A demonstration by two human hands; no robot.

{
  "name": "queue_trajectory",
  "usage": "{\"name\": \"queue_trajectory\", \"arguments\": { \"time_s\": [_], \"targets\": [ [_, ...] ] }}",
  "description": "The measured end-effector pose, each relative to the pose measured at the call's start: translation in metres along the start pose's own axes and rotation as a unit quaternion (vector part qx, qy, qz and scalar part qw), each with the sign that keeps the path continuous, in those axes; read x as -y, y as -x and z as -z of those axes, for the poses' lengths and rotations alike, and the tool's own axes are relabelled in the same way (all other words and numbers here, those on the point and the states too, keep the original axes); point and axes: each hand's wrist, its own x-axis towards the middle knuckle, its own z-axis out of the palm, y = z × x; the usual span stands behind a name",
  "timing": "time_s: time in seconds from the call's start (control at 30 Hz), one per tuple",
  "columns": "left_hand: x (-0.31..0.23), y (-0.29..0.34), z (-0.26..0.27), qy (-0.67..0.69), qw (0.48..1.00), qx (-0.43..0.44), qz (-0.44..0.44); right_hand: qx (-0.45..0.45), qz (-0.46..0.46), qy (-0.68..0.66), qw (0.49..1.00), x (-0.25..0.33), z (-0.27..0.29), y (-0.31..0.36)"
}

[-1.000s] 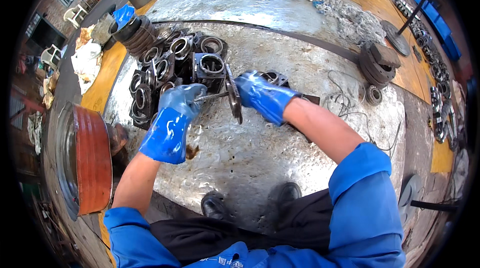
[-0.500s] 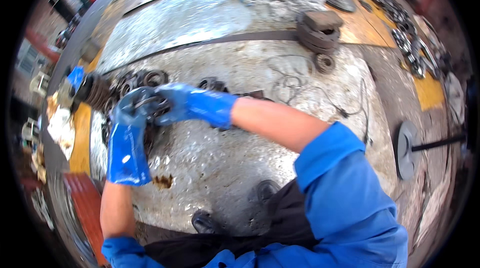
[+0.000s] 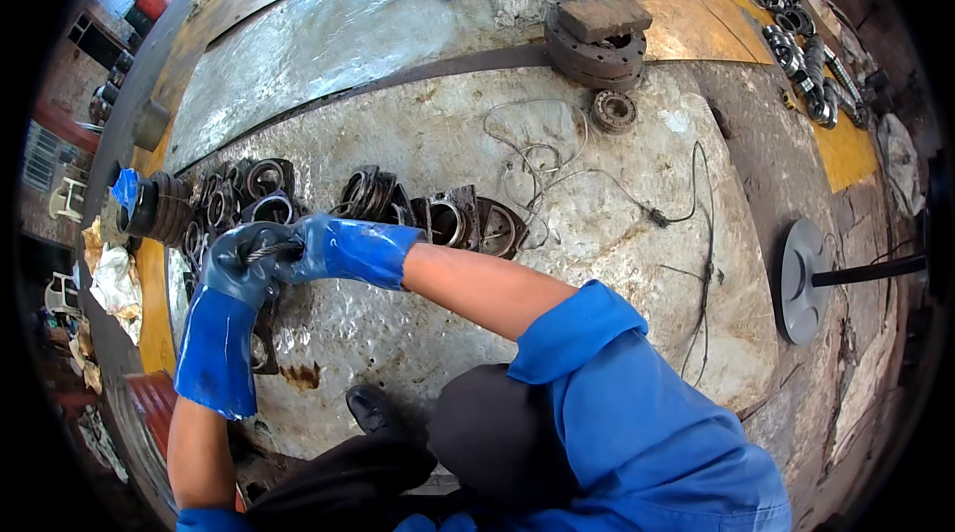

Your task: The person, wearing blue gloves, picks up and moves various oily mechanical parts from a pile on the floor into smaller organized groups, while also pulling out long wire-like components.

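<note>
Blue rubber gloves cover both my hands. My left hand [image 3: 235, 259] is closed around one side of a greyish metal part with a ridged, rope-like surface [image 3: 271, 252]. From the right, my right hand [image 3: 316, 246] closes on the same part, and the gloves hide most of it. Just beyond them lie several dark, greasy metal rings in square housings [image 3: 272, 209]. To the right of my right glove, a row of similar ringed parts [image 3: 448, 220] stretches across the metal sheet [image 3: 557, 313].
A stack of ribbed dark rings [image 3: 171, 206] stands at the left. Farther off, a brick [image 3: 602, 18] rests on a round metal hub [image 3: 595, 60], with a bearing [image 3: 613, 111] beside it. Loose wire [image 3: 637, 209] curls across the sheet. A round stand base [image 3: 804, 281] is at the right.
My hands and the part have shifted slightly left and down in the picture. The whole scene has swung with the head, and a dark-clothed knee now shows near my right arm.
</note>
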Motion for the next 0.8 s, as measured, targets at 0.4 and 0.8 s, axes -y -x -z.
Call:
{"name": "queue_trajectory", "arguments": {
  "time_s": [0.4,0.8],
  "targets": [
    [-0.233,-0.007,0.026,0.025,0.957,-0.158,-0.244,0.004,0.038,0.17,0.985,0.212,0.11,0.02],
    [0.096,-0.175,-0.052,0.04,0.99,0.13,-0.039,-0.606,-0.23,-0.339,0.682,0.018,0.171,0.234]
  ]
}}
